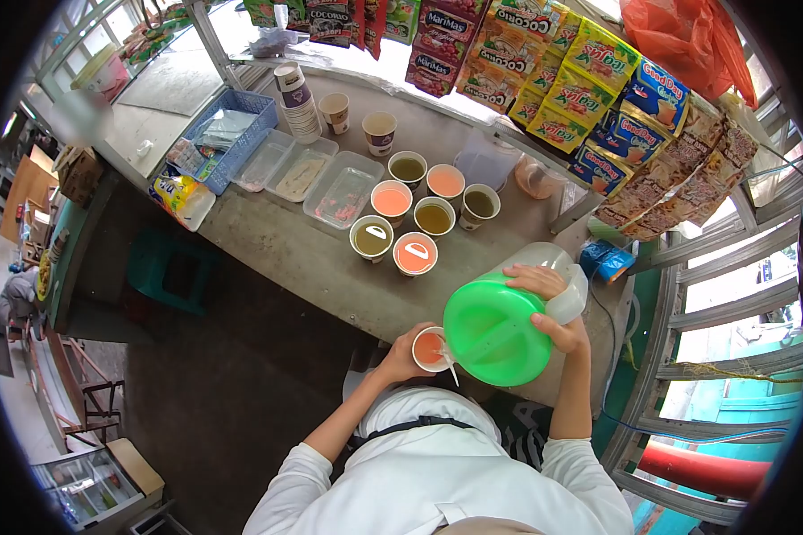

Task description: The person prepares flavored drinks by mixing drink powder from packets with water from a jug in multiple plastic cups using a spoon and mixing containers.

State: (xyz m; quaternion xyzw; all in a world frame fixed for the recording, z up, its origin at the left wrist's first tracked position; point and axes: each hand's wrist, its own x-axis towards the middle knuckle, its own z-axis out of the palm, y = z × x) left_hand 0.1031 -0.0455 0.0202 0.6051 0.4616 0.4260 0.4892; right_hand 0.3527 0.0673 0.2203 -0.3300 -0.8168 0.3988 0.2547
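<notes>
My left hand (pixel 400 359) wraps round a paper cup (pixel 429 349) with orange-pink drink in it, near the counter's front edge. Gripped by my right hand (pixel 551 310), a clear plastic pitcher (pixel 544 257) with a round green lid (pixel 495 334) is tilted toward me. The pitcher's spout is right at the cup's rim. Beyond the hands stand several filled paper cups, some with orange drink (pixel 390 201), others with dark green drink (pixel 434 219). White marks show on the front two, the orange cup (pixel 416 255) and the green cup (pixel 371 238).
Clear plastic tubs (pixel 345 189), a blue basket (pixel 260 107) and a stack of paper cups (pixel 303 120) sit at the counter's left. Two separate cups (pixel 379 134) stand nearby. Drink sachets (pixel 589 80) hang along the back and right. A blue packet (pixel 607 260) lies right of the pitcher.
</notes>
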